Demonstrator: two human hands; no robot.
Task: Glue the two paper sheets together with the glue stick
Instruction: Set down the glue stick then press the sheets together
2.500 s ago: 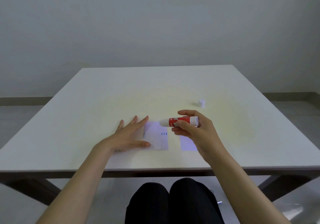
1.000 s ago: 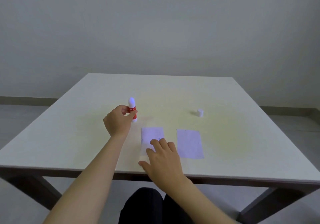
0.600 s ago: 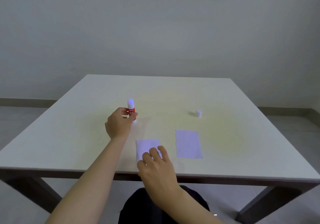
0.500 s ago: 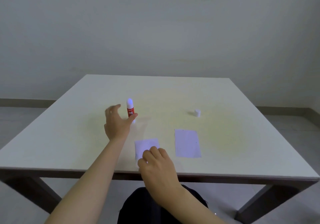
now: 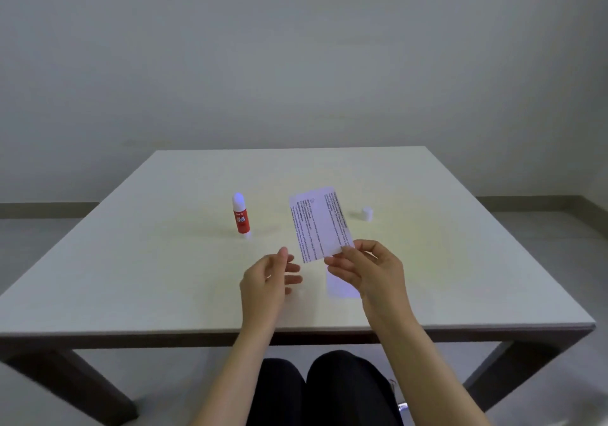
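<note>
My right hand [image 5: 368, 269] pinches the lower edge of a small printed paper sheet [image 5: 318, 225] and holds it upright above the table, text side toward me. A second, blank sheet [image 5: 339, 285] lies flat on the table under that hand, partly hidden by it. My left hand [image 5: 268, 282] hovers just left of the raised sheet, fingers apart, holding nothing. The red glue stick [image 5: 240, 216] stands upright on the table, uncapped, beyond my left hand and apart from it.
The glue stick's small white cap [image 5: 367, 213] sits on the table to the right of the raised sheet. The white table [image 5: 131, 261] ends at a near edge just above my knees. A grey wall stands behind.
My left hand let go of the glue stick, which stays standing, and drew back toward me. My right hand lifted the left sheet off the table and turned it upright.
</note>
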